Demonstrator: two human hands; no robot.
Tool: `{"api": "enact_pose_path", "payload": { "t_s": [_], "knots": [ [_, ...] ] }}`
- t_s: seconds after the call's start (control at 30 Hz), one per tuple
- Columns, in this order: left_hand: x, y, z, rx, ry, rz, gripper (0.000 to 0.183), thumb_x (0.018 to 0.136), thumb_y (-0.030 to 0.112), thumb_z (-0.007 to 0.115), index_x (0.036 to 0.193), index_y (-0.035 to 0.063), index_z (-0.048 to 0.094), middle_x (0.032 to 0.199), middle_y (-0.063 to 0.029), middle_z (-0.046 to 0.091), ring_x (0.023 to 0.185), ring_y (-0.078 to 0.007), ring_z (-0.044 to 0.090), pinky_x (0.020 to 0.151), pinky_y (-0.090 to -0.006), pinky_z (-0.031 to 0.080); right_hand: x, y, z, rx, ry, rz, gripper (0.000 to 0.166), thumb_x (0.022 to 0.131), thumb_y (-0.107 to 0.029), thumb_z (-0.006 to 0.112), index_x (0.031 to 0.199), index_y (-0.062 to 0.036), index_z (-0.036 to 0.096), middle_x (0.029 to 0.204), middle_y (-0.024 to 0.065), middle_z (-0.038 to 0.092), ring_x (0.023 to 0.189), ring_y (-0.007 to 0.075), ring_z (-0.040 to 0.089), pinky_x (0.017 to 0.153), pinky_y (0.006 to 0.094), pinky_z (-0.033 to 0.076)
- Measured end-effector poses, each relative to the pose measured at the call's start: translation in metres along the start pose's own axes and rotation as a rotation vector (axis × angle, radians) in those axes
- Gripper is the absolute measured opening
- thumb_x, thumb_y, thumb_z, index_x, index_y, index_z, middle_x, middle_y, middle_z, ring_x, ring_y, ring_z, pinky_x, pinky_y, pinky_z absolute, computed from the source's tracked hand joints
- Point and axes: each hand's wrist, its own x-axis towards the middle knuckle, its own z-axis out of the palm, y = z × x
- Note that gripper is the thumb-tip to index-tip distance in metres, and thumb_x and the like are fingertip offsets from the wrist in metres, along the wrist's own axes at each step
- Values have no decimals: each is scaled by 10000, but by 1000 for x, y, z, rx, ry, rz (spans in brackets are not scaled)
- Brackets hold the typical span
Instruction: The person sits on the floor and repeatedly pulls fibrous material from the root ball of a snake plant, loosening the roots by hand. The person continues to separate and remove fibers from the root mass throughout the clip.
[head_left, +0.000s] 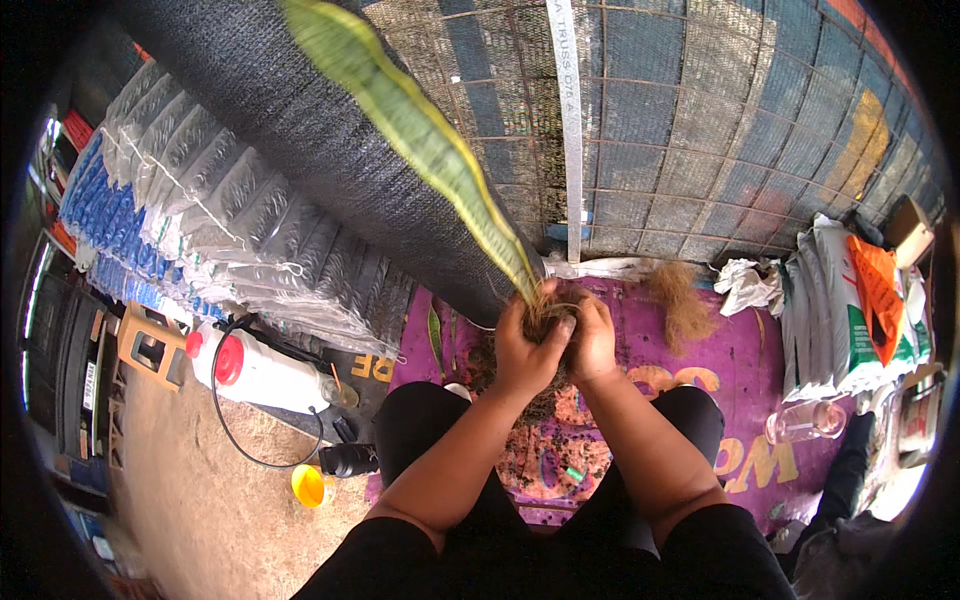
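Observation:
Both my hands are cupped around the root ball of a snake plant, a tangle of brown fibre and soil. My left hand grips its left side, and my right hand presses in from the right. From between them one long, yellow-edged green snake plant leaf rises up and to the left, its upper end blurred. Loose dark soil and fibre lie below my hands on a purple printed sheet. The lower part of the root ball is hidden by my fingers.
A tall roll of black netting leans behind the leaf. Stacked plastic-wrapped packs and a white sprayer stand left, near a yellow cup. Brown fibre, a clear jar and filled bags are right.

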Motion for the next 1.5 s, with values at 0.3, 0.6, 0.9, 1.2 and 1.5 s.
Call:
{"api": "enact_pose_path", "payload": {
  "t_s": [0.3,0.6,0.9,1.2,1.5],
  "knots": [
    [16,2,-1,-438,251,-397,400,832,202,606,1130,-24,465,1030,-81,550,937,-149,516,846,-290,399,4,-13,3,218,-30,97,500,916,-354,392,1207,45,469,1178,159,507,1066,252,492,938,367,365],
    [-3,-1,9,17,172,-79,417,748,172,691,1069,-24,511,986,-101,580,926,-157,546,830,-297,427,8,9,-9,122,56,274,397,900,-298,419,1096,33,514,1041,155,571,913,257,574,837,362,462],
    [-9,0,2,-58,64,-33,548,712,192,735,1140,-19,466,1076,-123,530,1009,-197,514,891,-335,399,5,12,-21,53,-74,103,404,863,-221,407,1132,68,494,1095,139,562,997,214,527,891,319,394],
    [1,12,-13,-190,58,-297,528,727,188,707,1160,2,470,1108,-106,539,1046,-186,502,922,-321,375,-15,-4,-8,16,-308,19,678,876,-443,410,1360,2,246,1384,133,295,1298,244,247,1073,377,147],
    [2,19,-45,-476,197,-312,348,731,53,670,1041,-3,521,940,-50,588,875,-114,545,805,-265,434,16,34,-73,-303,217,325,420,873,-302,432,1186,-30,501,1075,118,569,874,219,570,754,346,454]
  ]
}}
